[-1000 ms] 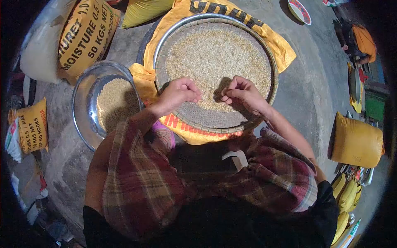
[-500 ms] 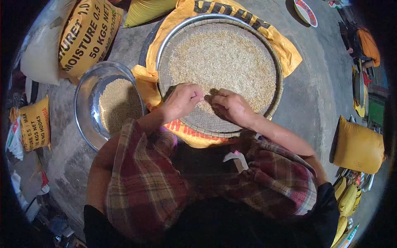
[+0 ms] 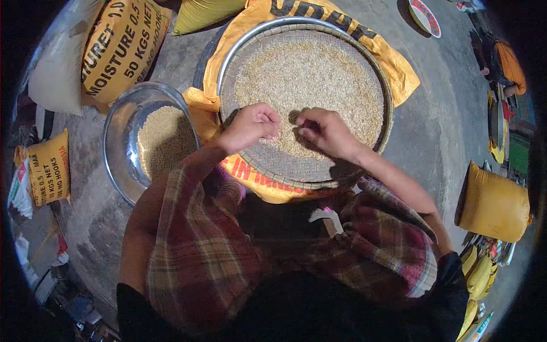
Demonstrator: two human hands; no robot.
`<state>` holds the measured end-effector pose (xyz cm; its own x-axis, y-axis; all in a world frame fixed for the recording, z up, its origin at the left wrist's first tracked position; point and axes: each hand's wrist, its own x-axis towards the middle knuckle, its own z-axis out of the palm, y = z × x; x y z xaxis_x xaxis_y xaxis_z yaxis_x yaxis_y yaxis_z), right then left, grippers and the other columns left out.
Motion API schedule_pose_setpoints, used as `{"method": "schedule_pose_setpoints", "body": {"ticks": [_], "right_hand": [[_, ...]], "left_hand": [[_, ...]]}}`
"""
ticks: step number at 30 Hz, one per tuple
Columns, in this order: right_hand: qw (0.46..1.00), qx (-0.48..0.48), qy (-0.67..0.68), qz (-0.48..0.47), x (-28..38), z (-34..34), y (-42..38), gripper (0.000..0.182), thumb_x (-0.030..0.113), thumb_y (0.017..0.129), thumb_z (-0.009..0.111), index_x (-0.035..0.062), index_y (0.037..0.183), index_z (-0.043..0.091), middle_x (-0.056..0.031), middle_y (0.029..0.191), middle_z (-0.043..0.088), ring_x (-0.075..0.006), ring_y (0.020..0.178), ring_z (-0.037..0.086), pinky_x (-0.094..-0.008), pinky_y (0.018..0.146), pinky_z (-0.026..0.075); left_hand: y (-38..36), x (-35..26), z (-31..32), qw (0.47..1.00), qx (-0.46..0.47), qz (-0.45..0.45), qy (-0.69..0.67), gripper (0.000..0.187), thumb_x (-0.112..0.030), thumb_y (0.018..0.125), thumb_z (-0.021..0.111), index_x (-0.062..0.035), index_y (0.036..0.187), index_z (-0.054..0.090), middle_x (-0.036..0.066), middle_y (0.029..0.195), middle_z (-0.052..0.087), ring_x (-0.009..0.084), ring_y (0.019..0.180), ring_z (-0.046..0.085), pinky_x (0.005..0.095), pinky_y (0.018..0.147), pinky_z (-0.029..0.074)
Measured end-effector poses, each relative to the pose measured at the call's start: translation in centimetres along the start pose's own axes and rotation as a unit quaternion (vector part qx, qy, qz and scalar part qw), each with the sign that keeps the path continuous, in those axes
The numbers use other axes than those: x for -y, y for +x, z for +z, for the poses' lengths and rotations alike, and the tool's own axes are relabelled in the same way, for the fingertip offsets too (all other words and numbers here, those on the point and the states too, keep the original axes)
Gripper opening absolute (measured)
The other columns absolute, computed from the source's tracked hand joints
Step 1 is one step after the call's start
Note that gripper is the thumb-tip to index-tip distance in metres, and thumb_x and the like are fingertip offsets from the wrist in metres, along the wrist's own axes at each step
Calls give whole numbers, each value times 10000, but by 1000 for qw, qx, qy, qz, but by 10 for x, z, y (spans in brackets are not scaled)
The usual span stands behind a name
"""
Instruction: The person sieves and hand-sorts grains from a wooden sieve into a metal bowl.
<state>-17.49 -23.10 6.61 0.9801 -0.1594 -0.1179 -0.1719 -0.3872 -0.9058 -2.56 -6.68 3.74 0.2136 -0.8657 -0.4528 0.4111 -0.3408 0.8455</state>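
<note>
Pale, loose grain [image 3: 313,74] lies on a round woven tray [image 3: 285,162]; judged light and slippery, best taken in fingertip pinches. Left hand [image 3: 248,130] and right hand [image 3: 333,135]: over the grain, fingers curled narrow; contents indeterminable.

Big printed sack [image 3: 122,54] upper left, white sack [image 3: 54,80] beside it. Yellow-green sack [image 3: 205,12] at top edge. Small printed sack [image 3: 50,168] far left. Red-patterned dish [image 3: 425,18] top right, on floor [image 3: 419,74]. Plump yellow sack [image 3: 494,202] right, yellow bundles [image 3: 480,271] below.
</note>
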Motion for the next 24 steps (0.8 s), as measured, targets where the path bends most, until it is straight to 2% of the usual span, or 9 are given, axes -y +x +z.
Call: {"method": "schedule_pose_setpoints", "body": {"ticks": [4,6,8,10,12,15,18,21,24], "right_hand": [[980,-14,-183,-84,8,12,3,172,35,719,609,34,888,574,-126,812,562,-320,761,560,-373,637,466],[982,-7,-172,-77,7,8,2,142,35,736,600,30,875,571,-121,805,561,-296,728,563,-361,632,468],[985,1,-162,-68,7,1,-2,112,36,753,591,27,863,567,-116,797,561,-273,695,567,-348,626,469],[997,-15,-57,46,11,-7,-4,61,73,804,588,30,834,558,-75,733,538,-151,661,547,-290,624,464],[991,3,61,118,2,-9,-8,69,59,803,579,21,833,530,-84,719,545,-159,630,534,-292,612,457],[961,19,214,172,1,-3,-12,107,26,784,574,13,838,483,-102,710,557,-190,621,550,-298,599,455],[987,77,-98,-98,6,9,-13,161,12,733,582,27,882,522,-121,838,570,-290,721,589,-350,613,484],[975,105,-181,-76,12,22,-21,171,49,745,575,33,913,550,-126,844,562,-311,746,581,-377,619,482],[976,88,-185,-74,16,18,-24,165,47,736,582,22,898,555,-120,829,564,-304,727,577,-362,620,480]], "left_hand": [[6,-7,16,955,-71,80,275,80,-42,760,599,-15,822,557,108,766,599,143,663,576,273,631,466],[9,-12,17,861,-34,172,478,109,-77,773,624,-12,812,546,56,759,587,118,664,560,254,626,467],[6,-15,18,894,-44,151,419,94,-69,772,611,-17,829,558,70,764,594,128,670,568,259,629,466],[5,-13,13,923,-52,128,360,90,-61,771,598,-22,846,569,83,770,601,138,675,576,264,632,465],[3,-6,3,999,-22,4,40,98,-66,770,602,-27,857,576,41,767,594,135,690,576,262,631,467],[-5,-4,-6,999,39,-25,-3,159,-49,787,596,-13,927,530,32,824,573,115,750,551,254,684,453],[-11,0,5,991,-2,3,136,160,-56,767,614,-27,908,544,50,814,578,109,741,552,251,659,451],[-15,-16,20,926,-5,5,379,188,-73,730,650,-41,888,552,76,795,571,112,724,551,256,629,445],[-16,-2,26,901,-13,133,413,172,-63,685,659,-35,820,556,100,711,522,198,672,542,312,591,436]]}}
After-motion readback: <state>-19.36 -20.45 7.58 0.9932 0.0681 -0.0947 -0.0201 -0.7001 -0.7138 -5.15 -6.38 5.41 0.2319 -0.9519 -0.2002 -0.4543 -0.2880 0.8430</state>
